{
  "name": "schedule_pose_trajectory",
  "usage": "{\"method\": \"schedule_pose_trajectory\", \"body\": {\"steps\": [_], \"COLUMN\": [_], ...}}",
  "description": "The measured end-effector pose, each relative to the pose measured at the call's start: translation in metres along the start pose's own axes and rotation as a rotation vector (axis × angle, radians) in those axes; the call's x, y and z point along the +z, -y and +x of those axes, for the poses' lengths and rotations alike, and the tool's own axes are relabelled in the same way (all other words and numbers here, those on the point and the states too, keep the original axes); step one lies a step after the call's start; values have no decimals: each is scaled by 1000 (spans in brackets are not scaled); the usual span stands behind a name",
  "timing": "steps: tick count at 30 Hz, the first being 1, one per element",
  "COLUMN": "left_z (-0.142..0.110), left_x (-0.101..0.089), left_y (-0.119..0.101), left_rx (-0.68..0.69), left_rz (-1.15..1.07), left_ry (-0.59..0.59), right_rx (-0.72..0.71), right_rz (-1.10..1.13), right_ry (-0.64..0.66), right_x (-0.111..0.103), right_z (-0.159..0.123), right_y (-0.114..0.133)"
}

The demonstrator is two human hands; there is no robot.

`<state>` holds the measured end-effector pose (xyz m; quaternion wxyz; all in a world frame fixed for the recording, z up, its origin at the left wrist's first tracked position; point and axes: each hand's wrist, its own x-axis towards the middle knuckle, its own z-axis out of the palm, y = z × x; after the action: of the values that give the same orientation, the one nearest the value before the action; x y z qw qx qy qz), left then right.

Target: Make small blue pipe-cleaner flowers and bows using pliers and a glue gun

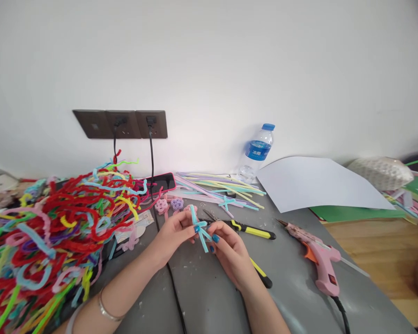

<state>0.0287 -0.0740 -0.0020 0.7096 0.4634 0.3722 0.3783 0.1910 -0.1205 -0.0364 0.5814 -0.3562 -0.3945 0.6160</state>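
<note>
Light-blue pipe cleaners (201, 227), crossed in a star-like shape, are held up between my two hands over the grey table. My left hand (177, 229) pinches the crossing between thumb and fingers. With thumb and fingertips, my right hand (229, 248) grips one of the lower right ends. Just behind the hands lie pliers with yellow and black handles (254, 230), partly hidden by my fingers. Small curled flowers, one pink (161, 206) and one purple (177, 203), rest beyond my left hand. Another blue crossed piece (226, 202) lies farther back.
A tangled heap of colourful pipe cleaners (76, 218) fills the left side. Straight pipe cleaners (216, 185), a phone (163, 183) and a water bottle (257, 153) are along the wall. A pink glue gun (320, 260) lies right, near white paper (316, 183). A black cable (172, 283) crosses the table.
</note>
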Motion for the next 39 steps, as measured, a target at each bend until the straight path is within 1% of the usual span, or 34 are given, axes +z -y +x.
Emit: {"method": "schedule_pose_trajectory", "body": {"steps": [5,13,15,19,24,28,31,35,37,39], "left_z": [0,0,0,1,1,2,2,1,0,-1], "left_x": [1,-1,-2,-3,-6,-8,-8,-8,-7,-8], "left_y": [-4,-9,-10,-11,-8,-8,-7,-7,-8,-9], "left_rx": [18,-15,-9,9,24,39,98,176,162,118], "left_rz": [-46,-141,-144,-132,-115,-38,4,25,51,34], "left_ry": [-13,-24,-33,-53,-80,-34,0,62,79,71], "right_rx": [-3,-35,-38,-66,-110,-91,-64,-65,-70,-82], "right_rz": [-126,-181,-201,-222,-224,-215,-204,-184,-163,-146], "right_ry": [96,162,146,73,36,11,-4,-28,-31,-20], "right_x": [-1,1,0,-4,-4,-4,-5,-6,-5,-4], "right_z": [-1,0,0,1,4,3,2,0,0,1], "right_y": [-1,2,1,-5,-9,-9,-10,-10,-10,-9]}}
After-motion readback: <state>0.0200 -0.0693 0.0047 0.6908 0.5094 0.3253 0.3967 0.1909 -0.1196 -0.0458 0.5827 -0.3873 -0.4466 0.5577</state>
